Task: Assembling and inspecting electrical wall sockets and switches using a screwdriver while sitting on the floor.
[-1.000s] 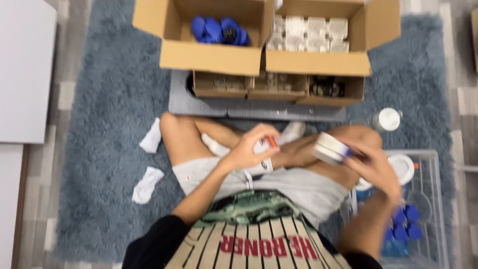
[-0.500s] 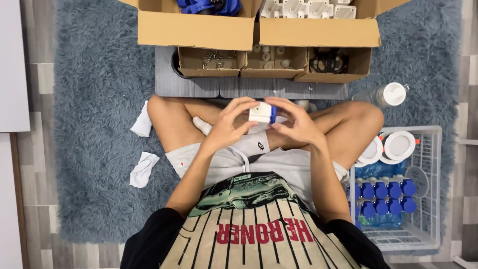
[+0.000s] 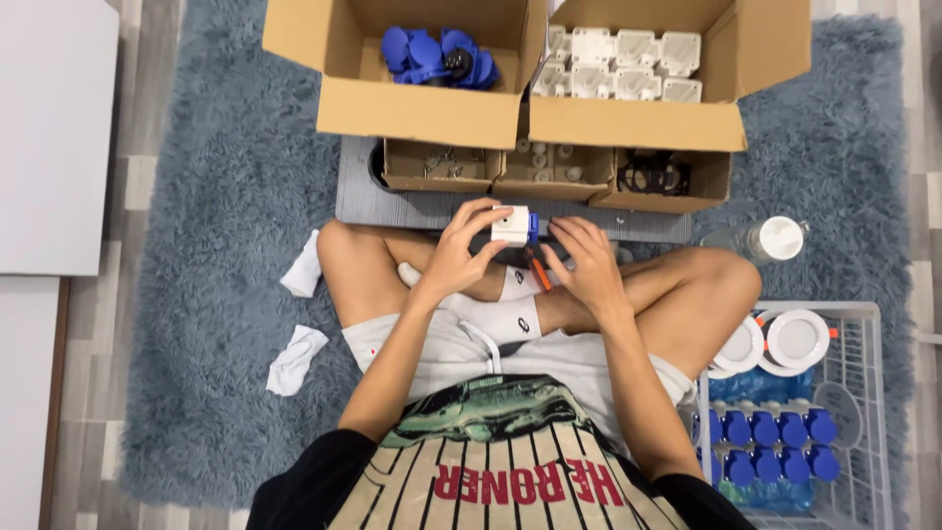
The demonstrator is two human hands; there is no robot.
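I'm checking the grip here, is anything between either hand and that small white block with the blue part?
Nothing visible. The left hand already holds the white block directly, fingers wrapped around it. The right hand sits just beside its blue part, with only open space above the crossed legs between them.

- The small white square block (image 3: 509, 225), boxy with a blue part (image 3: 533, 227) showing on its right side, sits above the crossed legs, pinched in the left hand's fingers (image 3: 469, 229).
- An orange-handled tool (image 3: 539, 274) lies slanted just below it, partly hidden under the right hand (image 3: 589, 265).
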